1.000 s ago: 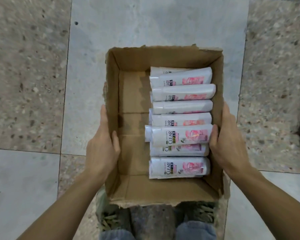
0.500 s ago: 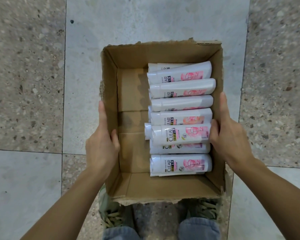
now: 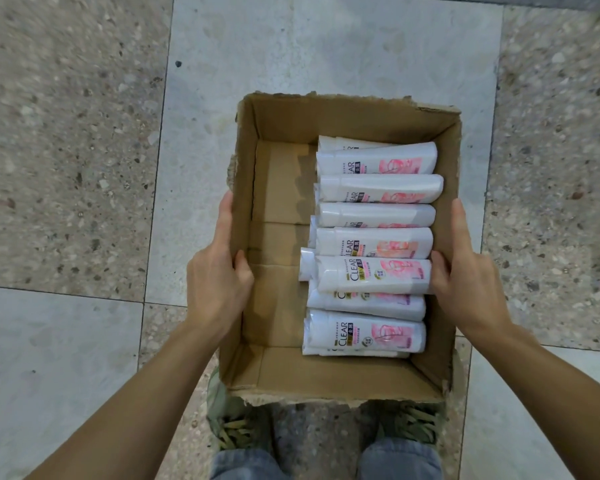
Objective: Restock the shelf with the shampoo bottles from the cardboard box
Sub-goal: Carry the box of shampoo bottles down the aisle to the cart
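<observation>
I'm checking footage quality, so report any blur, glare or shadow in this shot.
Head view: the floor smears with motion blur toward the edges; the shampoo bottles and both hands stay fairly sharp, labels readable; soft shadow fills the left of the cardboard box; light is dim and even, no harsh glare.

Matt brown cardboard box point(image 3: 343, 116) with rough torn edges; glossy white plastic shampoo bottles point(image 3: 374, 216); smooth speckled stone floor point(image 3: 66, 168); woven fabric shoes point(image 3: 236, 431).

- cardboard box point(image 3: 281, 188): plain brown
- shampoo bottles point(image 3: 374, 244): white, pink flower print, dark lettering
- floor point(image 3: 66, 133): grey speckled tiles beside paler grey ones
- shoes point(image 3: 236, 431): olive green, pale laces
- trousers point(image 3: 246, 465): faded blue
</observation>
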